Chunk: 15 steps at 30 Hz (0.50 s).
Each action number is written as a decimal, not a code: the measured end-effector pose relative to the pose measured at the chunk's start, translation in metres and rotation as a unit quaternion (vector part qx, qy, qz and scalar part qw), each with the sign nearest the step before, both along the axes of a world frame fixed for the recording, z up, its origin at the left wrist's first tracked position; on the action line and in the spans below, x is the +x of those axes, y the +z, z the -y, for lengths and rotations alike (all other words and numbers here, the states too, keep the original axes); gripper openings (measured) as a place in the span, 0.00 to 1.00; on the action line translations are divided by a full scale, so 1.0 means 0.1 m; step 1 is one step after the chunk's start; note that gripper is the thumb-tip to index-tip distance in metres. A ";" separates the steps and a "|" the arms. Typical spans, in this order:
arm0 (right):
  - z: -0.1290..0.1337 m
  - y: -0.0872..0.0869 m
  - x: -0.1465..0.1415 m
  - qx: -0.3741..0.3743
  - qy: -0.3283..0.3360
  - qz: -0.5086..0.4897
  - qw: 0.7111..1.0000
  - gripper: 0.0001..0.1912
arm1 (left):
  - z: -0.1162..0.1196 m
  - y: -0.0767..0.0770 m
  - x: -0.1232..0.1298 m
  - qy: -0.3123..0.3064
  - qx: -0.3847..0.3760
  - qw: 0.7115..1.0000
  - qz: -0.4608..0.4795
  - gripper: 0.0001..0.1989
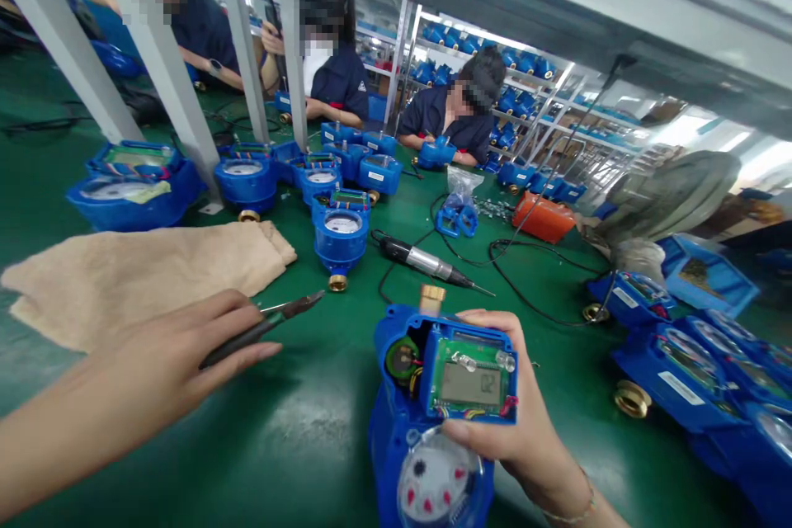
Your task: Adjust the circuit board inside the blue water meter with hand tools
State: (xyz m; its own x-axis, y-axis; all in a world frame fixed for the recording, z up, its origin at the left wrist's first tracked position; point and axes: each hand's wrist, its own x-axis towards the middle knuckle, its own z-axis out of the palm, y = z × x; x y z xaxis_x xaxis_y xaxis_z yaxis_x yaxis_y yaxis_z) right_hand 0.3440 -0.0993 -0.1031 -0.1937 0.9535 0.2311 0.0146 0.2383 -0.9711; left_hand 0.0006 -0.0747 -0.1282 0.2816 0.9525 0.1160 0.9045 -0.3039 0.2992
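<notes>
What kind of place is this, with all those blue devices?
Most likely a factory assembly line for water meters. Many blue meters lie on a green workbench, the right hand holds an opened meter, and racks behind hold more.

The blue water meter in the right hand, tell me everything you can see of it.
The blue water meter looks like moulded plastic, its cover off. A green circuit board with a grey LCD showing digits sits in its upper half, coloured wires at the edges and a round coil part to the left. Below is a clear dial with small red pointers. A brass threaded fitting sticks out at the far end. The right hand grips the board housing, thumb beneath it, above the green table.
</notes>
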 end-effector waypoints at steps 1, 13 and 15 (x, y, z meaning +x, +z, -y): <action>0.03 -0.04 -0.01 -0.051 0.022 -0.038 0.998 0.37 | -0.05 -0.06 0.04 -0.012 -0.027 0.999 -0.019 0.21; -0.08 -0.59 -0.09 -0.249 0.090 -0.152 0.952 0.40 | -0.42 -0.68 0.37 -0.099 0.037 0.988 -0.109 0.21; -0.14 -0.66 -0.07 -0.226 0.098 -0.147 0.958 0.41 | -0.44 -0.74 0.39 -0.107 0.057 0.988 -0.096 0.19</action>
